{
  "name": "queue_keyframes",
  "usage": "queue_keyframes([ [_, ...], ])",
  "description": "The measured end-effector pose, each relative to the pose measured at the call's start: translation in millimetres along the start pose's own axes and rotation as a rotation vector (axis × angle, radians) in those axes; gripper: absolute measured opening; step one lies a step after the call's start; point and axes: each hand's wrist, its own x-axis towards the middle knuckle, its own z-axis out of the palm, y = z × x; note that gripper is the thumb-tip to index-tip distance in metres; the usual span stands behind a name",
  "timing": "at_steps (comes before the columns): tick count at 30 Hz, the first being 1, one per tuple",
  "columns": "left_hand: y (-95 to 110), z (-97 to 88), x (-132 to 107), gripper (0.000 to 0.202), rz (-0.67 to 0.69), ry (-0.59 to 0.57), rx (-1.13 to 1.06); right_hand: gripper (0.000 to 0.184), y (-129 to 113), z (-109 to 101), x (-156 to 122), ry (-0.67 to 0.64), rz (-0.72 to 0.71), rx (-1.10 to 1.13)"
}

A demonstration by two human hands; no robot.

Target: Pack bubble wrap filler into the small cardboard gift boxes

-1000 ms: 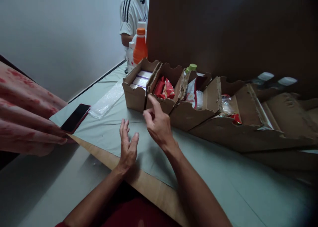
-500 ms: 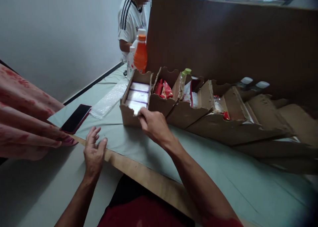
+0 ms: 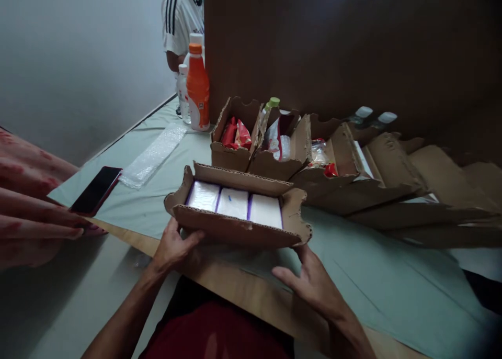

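A brown cardboard tray with three white packets side by side sits crosswise in front of me, near the table's front edge. My left hand grips its left end, thumb on the front wall. My right hand is under its right end, with the fingers curled against the bottom corner.
Further cardboard trays with red snack packs and bottles stand in a row before a tall cardboard wall. An orange bottle, bubble wrap and a dark phone lie to the left. A person in a white shirt is behind.
The tray with white packets has come out of the row and now lies crosswise near me. Both hands moved onto its ends.
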Motion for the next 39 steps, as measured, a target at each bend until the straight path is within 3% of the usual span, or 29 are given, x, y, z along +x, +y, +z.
queue_keyframes([
  [4,27,39.3,31,0.058,0.142,-0.134,-0.064,0.054,11,4,3,0.248,0.151,-0.127],
  [7,44,67.5,53,0.064,0.234,-0.265,-0.111,0.054,25,0,6,0.379,0.222,-0.112],
  [9,48,78.3,59,0.068,0.283,-0.298,-0.088,0.057,34,1,1,0.423,0.268,-0.076],
  [11,44,76.3,59,0.069,0.336,-0.296,-0.009,0.057,39,9,-9,0.462,0.359,-0.072],
  [14,29,41.7,65,0.067,0.426,-0.172,0.203,0.051,39,29,-26,0.503,0.47,-0.151],
  [16,15,0.4,81,0.061,0.447,0.037,0.381,0.045,39,43,-34,0.503,0.396,-0.198],
  [19,-2,-66.4,117,0.049,0.316,0.375,0.64,0.037,40,57,-35,0.508,0.209,-0.253],
  [22,-10,-110.8,149,0.028,0.206,0.442,0.744,0.035,39,57,-33,0.518,0.167,-0.302],
  [25,-4,-123.7,157,0.013,0.2,0.475,0.743,0.034,31,52,-35,0.532,0.156,-0.3],
  [27,6,-117.4,144,0.011,0.263,0.5,0.743,0.035,22,53,-36,0.536,0.159,-0.264],
  [29,17,-100.3,118,0.01,0.373,0.464,0.727,0.036,11,61,-34,0.448,0.199,-0.15],
  [32,27,-56.5,63,0.013,0.495,0.301,0.643,0.05,-9,83,-18,0.119,0.245,0.204],
  [35,26,-3.5,7,0.016,0.494,0.104,0.512,0.07,-25,105,6,-0.148,0.232,0.515],
  [37,23,24.6,-25,0.014,0.465,0.002,0.398,0.075,-29,115,20,-0.224,0.25,0.603],
  [39,20,38.8,-49,0.018,0.45,-0.054,0.285,0.077,-27,122,29,-0.254,0.279,0.616],
])
